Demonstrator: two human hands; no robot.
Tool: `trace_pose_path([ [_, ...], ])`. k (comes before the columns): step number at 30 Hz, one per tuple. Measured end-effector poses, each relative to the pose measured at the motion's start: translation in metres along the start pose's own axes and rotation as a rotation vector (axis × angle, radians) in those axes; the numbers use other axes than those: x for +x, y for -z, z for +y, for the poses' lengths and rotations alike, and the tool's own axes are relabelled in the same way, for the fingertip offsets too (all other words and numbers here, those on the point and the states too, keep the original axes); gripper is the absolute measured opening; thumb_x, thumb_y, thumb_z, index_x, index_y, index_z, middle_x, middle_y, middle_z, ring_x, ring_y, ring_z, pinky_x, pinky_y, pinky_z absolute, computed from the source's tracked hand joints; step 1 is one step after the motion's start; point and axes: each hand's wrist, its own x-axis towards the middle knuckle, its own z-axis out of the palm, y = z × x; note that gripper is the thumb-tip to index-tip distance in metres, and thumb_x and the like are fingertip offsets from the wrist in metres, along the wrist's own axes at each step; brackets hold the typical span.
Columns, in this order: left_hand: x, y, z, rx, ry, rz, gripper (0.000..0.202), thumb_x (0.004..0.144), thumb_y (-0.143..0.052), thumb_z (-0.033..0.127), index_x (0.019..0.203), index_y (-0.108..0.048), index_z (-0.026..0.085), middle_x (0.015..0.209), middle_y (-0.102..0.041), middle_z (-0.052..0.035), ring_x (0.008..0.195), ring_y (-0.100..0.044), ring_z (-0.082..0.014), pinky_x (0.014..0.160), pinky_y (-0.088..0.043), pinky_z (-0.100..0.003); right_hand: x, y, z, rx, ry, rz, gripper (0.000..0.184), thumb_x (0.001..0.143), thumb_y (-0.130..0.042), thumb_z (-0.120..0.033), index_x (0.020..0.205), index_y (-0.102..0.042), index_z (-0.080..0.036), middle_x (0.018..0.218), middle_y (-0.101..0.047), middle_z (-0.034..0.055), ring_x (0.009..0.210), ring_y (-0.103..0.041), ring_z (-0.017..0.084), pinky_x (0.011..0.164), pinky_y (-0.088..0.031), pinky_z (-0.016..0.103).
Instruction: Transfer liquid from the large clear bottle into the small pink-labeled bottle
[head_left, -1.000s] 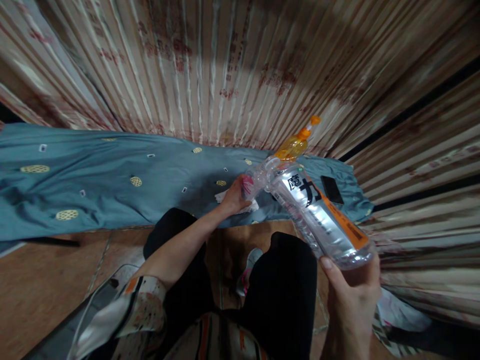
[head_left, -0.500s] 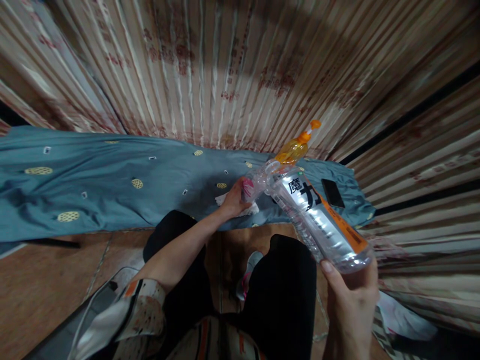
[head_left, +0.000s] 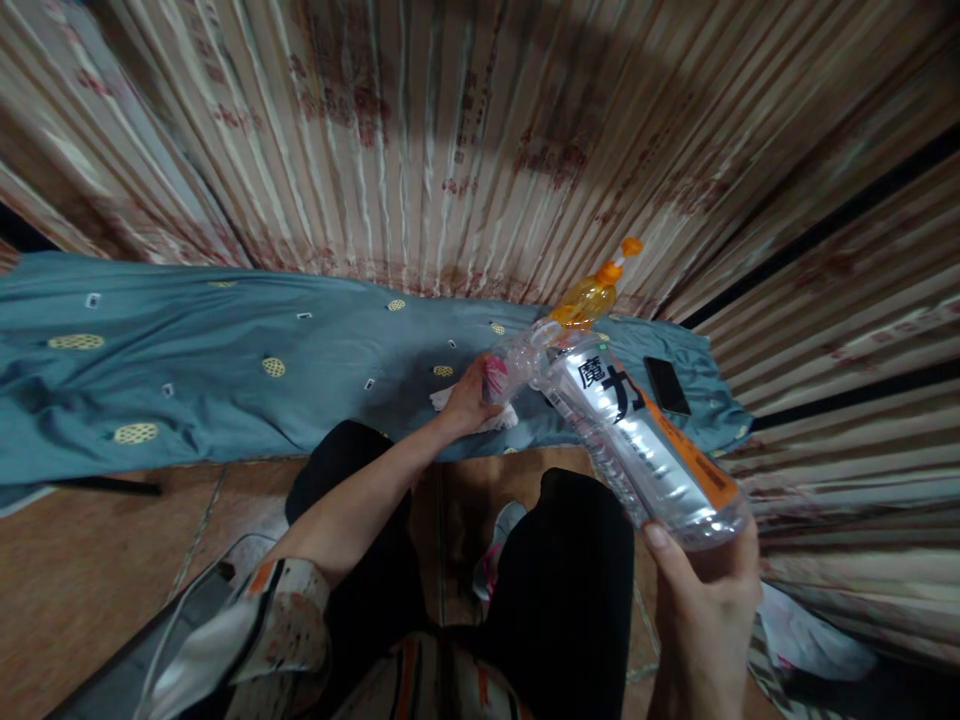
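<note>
My right hand is closed round the base of a clear plastic bottle with a silver and orange label, tilted so its neck points up and left. My left hand grips a smaller clear bottle with a pink mark, leaning toward the larger one. The two bottles' necks meet or overlap; whether liquid passes between them I cannot tell. Just behind them stands a pump bottle of amber liquid with an orange pump head. Under my left hand lies a white tissue.
A long surface covered with teal pineapple-print cloth runs across in front of my knees. On its right end rests a black phone. Pleated curtains hang behind and to the right. A white plastic bag sits at lower right.
The larger bottle and my right hand have shifted very slightly to the right and down. My left hand and the smaller bottle look the same.
</note>
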Motion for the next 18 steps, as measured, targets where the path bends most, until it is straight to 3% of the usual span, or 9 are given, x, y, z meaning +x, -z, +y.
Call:
trace_pose_path([
  [7, -0.001, -0.003, -0.004, 0.033, -0.041, 0.013, 0.105, 0.083, -0.100, 0.029, 0.180, -0.061, 0.033, 0.178, -0.079, -0.0138, 0.171, -0.075, -0.0467, 0.145, -0.065, -0.073, 0.002, 0.006, 0.005, -0.024, -0.039, 0.011, 0.131, 0.071, -0.120, -0.059, 0.184, -0.066, -0.021, 0.179, -0.075, 0.0199, 0.171, -0.069, 0.050, 0.157, -0.037, 0.079],
  [13, -0.001, -0.002, -0.004, -0.003, -0.020, 0.018, 0.111, 0.078, -0.104, 0.031, 0.181, -0.064, 0.032, 0.175, -0.080, -0.0139, 0.172, -0.074, -0.0490, 0.146, -0.064, -0.073, 0.003, 0.005, 0.001, -0.036, -0.022, 0.041, 0.125, 0.069, -0.121, -0.059, 0.178, -0.071, -0.022, 0.169, -0.081, 0.0182, 0.163, -0.074, 0.049, 0.156, -0.037, 0.081],
  [18, 0.000, -0.001, -0.003, -0.024, -0.008, 0.012, 0.111, 0.075, -0.105, 0.030, 0.178, -0.065, 0.028, 0.175, -0.080, -0.0173, 0.170, -0.075, -0.0509, 0.147, -0.061, -0.079, -0.001, -0.006, -0.013, -0.011, 0.000, 0.033, 0.126, 0.068, -0.120, -0.063, 0.176, -0.071, -0.022, 0.172, -0.077, 0.0184, 0.164, -0.071, 0.049, 0.156, -0.037, 0.080],
])
